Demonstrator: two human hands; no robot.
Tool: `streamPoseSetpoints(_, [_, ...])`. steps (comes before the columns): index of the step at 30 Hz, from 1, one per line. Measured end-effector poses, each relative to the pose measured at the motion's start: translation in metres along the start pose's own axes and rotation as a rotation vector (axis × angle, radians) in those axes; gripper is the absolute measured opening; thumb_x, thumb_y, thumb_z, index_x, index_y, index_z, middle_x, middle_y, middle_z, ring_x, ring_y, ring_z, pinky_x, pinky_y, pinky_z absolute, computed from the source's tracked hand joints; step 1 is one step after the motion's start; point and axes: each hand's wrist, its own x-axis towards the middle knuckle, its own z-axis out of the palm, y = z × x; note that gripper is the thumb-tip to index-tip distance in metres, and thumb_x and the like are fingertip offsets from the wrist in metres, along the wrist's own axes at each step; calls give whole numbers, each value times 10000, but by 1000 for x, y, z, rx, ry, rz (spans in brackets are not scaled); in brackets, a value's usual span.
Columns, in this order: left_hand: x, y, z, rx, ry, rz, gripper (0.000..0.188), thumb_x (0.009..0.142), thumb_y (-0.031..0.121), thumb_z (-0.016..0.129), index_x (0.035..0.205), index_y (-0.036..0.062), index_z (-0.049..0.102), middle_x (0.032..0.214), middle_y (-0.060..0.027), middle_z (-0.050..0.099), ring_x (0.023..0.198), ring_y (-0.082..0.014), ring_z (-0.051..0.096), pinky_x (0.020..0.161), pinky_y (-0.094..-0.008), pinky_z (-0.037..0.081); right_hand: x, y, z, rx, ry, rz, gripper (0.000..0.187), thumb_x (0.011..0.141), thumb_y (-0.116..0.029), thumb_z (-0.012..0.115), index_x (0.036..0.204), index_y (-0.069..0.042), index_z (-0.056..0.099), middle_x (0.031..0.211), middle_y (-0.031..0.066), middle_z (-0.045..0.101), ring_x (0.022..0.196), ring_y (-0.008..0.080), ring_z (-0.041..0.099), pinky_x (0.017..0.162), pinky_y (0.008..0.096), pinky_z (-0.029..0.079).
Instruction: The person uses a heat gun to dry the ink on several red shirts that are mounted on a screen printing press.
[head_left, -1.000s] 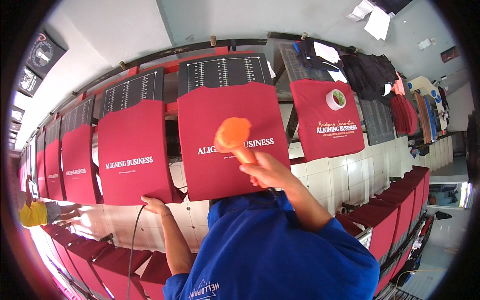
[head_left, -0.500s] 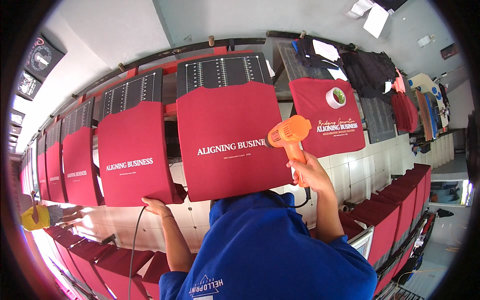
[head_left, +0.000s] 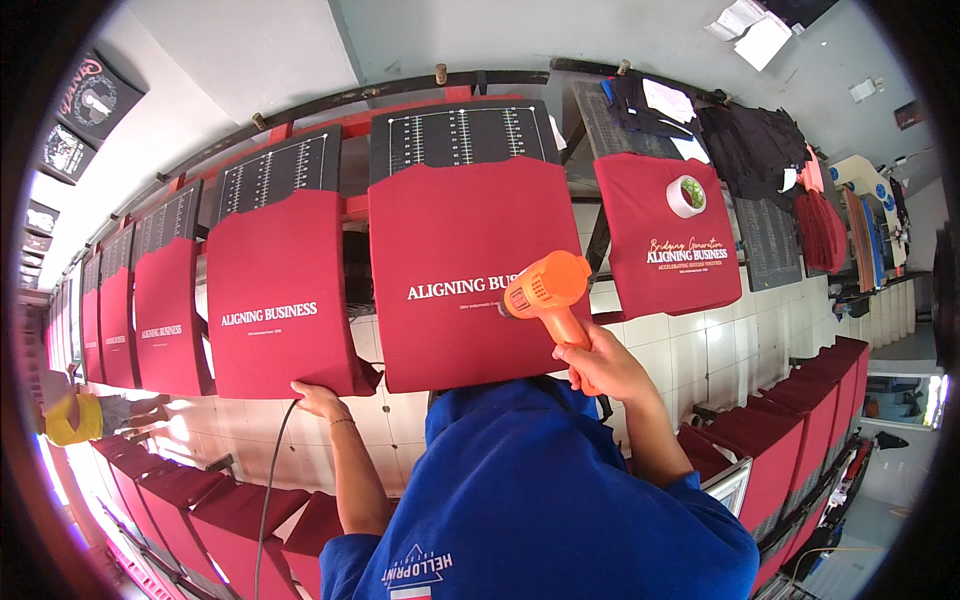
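My right hand (head_left: 605, 362) grips the handle of an orange heat gun (head_left: 550, 285), its nozzle turned left over the white print on a dark red shirt (head_left: 470, 220). That shirt lies flat on a black board with ruled white marks (head_left: 460, 133). The gun's body hides the right end of the print. Farther left, my left hand (head_left: 320, 402) is at the near edge of a second red shirt (head_left: 275, 255) with similar print. A dark cord (head_left: 270, 490) runs down from its closed fingers.
More red shirts on boards (head_left: 165, 320) continue leftward. At right, another shirt (head_left: 625, 220) carries a tape roll (head_left: 686, 196); beyond it lie black cloths (head_left: 745, 150). Behind me stands a second row of red shirts (head_left: 765, 435). A person in yellow (head_left: 75, 418) is at far left.
The heat gun has moved left along the print, covering more of its right part. My left hand stays at the second shirt's near edge. The view has shifted slightly.
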Motion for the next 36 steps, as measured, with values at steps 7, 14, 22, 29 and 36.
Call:
streamPoseSetpoints(7, [5,-6,1,-27,-52,25,647,988,432,470,1119,-201,506,1123,-348,589,975,-392,640,818,-452,548,11,-5,18,-49,-54,37,344,927,-270,615,1095,6,498,661,49,548,519,100,555,415,244,433])
streamPoseSetpoints(14, [1,-5,3,-28,-20,92,650,987,417,472,1169,-207,495,1155,-381,571,1020,-441,618,878,-467,506,24,-10,38,-81,-157,-8,325,940,-289,598,1037,5,498,637,67,564,452,102,529,397,255,414])
streamPoseSetpoints(22, [7,-10,-1,-13,1,41,709,973,477,486,1208,-192,467,1168,-369,576,1036,-433,617,896,-475,505,24,-25,39,-88,-197,-12,361,941,-296,589,1119,4,496,643,52,556,467,101,529,411,247,419])
streamPoseSetpoints(29, [1,0,-6,-132,-16,90,627,995,396,471,1260,-173,458,1199,-347,570,1051,-409,617,910,-444,504,4,-14,8,-44,-146,-55,318,920,-272,630,1060,-9,518,638,53,566,474,97,534,405,248,411])
streamPoseSetpoints(36, [27,-44,11,1,22,171,641,979,450,489,1275,-119,475,1198,-293,592,1070,-365,609,902,-428,491,-17,6,-2,69,88,-72,276,897,-151,613,1084,24,510,739,65,575,495,142,594,438,282,474])
